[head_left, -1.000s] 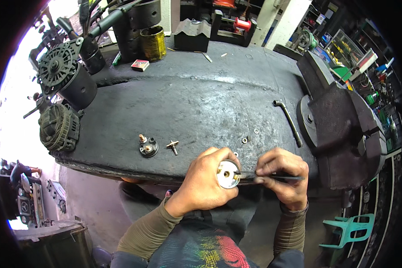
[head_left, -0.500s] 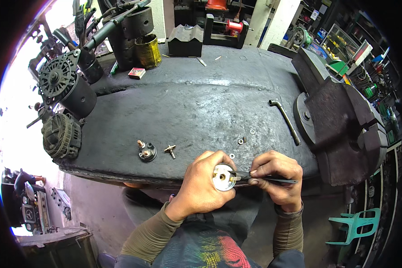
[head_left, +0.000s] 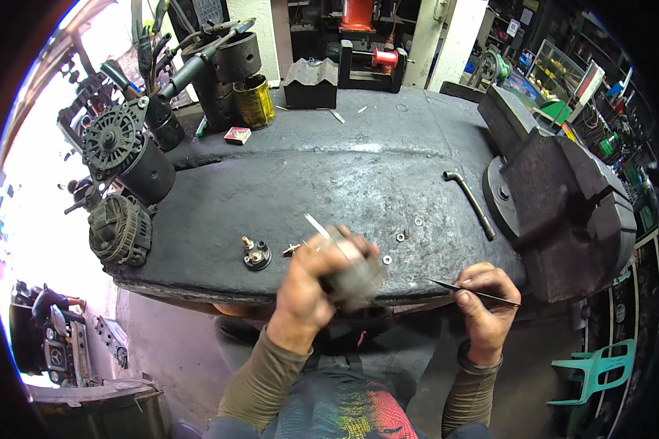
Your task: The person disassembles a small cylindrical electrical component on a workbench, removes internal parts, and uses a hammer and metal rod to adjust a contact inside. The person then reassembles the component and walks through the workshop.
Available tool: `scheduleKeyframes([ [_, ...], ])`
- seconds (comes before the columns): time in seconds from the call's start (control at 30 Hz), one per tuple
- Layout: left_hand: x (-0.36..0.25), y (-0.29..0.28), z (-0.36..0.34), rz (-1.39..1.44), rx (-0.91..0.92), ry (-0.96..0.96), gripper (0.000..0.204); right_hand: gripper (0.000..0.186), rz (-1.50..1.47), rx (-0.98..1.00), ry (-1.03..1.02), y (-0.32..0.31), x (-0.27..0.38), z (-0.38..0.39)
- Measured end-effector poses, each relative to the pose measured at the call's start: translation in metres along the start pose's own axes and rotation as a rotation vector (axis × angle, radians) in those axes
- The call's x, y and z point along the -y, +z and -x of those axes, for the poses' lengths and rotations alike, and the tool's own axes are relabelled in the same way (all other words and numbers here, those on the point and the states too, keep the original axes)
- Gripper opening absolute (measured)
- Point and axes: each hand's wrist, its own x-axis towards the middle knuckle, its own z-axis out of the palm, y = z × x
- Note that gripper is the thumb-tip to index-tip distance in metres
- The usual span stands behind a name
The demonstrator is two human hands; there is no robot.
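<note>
Both forearms are covered by long olive-brown sleeves, close-fitting and ribbed at the cuffs. The left hand (head_left: 307,282) and right hand (head_left: 485,307) are bare, ungloved. A dark shirt with a multicoloured front print is worn.

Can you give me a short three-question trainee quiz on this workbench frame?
1. True or false: the left hand grips a blurred cylindrical metal part.
2. What does the right hand hold? A) a hammer B) a thin pointed metal tool C) a paint can
3. What large dark tool sits at the bench's right end, beyond the bent metal rod?

Key: 1 true. 2 B. 3 a bench vise.
</note>
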Motion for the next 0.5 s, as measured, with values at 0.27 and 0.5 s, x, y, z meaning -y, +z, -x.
scheduleKeyframes([
  [0.27, 0.016, 0.022, 0.024, -0.803, -0.043, 0.262, 0.042, 0.02, -0.112, -0.127, 0.028, -0.016, -0.007, 0.017],
  [0.5, 0.044, 0.007, 0.023, -1.295, -0.136, 0.597, 0.047, 0.02, -0.106, -0.157, 0.009, 0.02, 0.014, 0.038],
])
